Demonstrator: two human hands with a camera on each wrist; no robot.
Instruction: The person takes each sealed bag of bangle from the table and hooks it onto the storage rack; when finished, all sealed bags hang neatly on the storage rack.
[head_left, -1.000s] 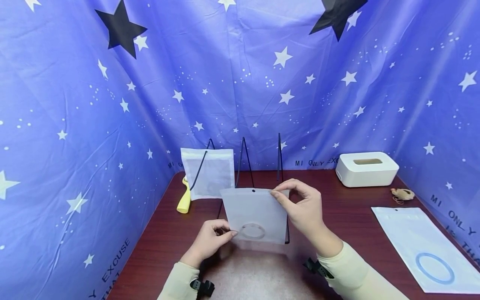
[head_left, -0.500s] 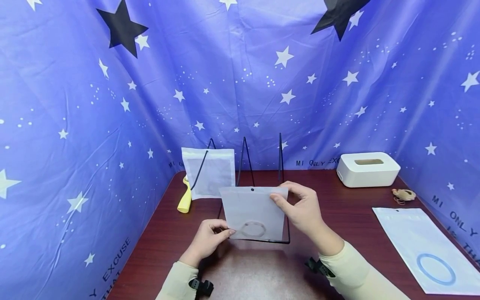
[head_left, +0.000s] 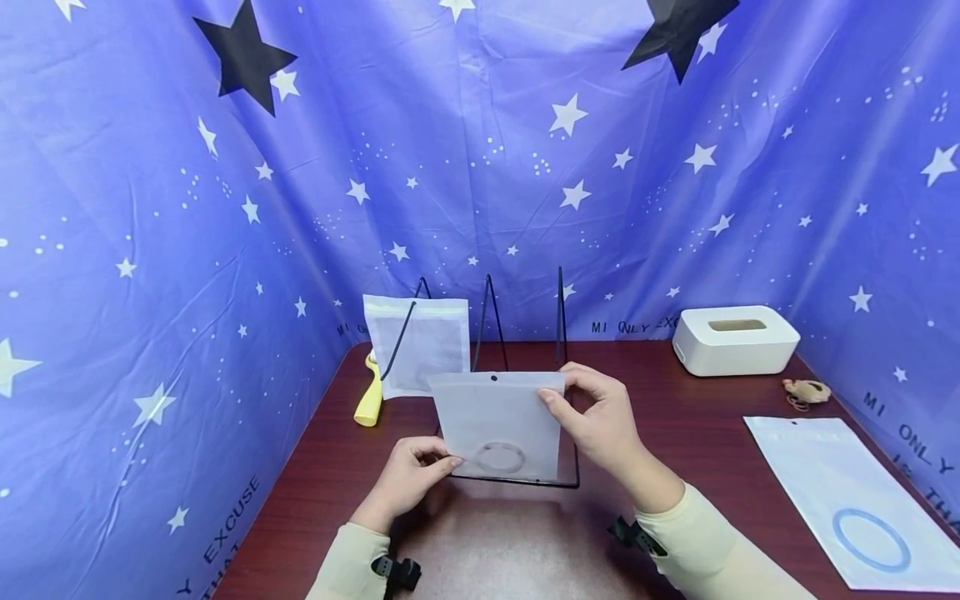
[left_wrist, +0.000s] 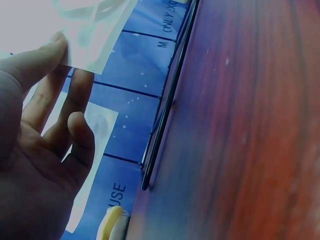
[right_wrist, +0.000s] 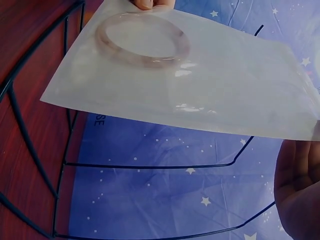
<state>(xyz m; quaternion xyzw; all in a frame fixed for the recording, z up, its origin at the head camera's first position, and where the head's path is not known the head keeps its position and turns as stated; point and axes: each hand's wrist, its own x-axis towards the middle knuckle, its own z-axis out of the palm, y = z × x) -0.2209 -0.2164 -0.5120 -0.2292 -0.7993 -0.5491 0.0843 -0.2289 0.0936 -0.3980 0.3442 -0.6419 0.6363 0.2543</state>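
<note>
A frosted white zip bag (head_left: 495,412) with a punched hole at its top is held upright between both hands. Through its film shows a pale, faintly brownish ring like a bangle (right_wrist: 155,62), lying low in the bag. My left hand (head_left: 407,479) pinches the bag's lower left corner between thumb and finger. At the upper right corner my right hand (head_left: 603,417) grips the edge, thumb on the front. Right behind the bag stands a black wire rack (head_left: 517,480) with upright prongs. Another white bag (head_left: 425,350) hangs on the rack's left prong.
A yellow-handled object (head_left: 368,404) lies behind the rack's left side. On the right are a white tissue box (head_left: 735,354), a small wooden-looking item (head_left: 807,389) and a flat white bag (head_left: 817,467) with a blue ring (head_left: 840,533). Starry blue cloth (head_left: 480,167) surrounds the table.
Both hands have drifted left with the bag, which has risen slightly. The rack's front bottom bar now shows beneath it. The hanging bag has stayed in place.
</note>
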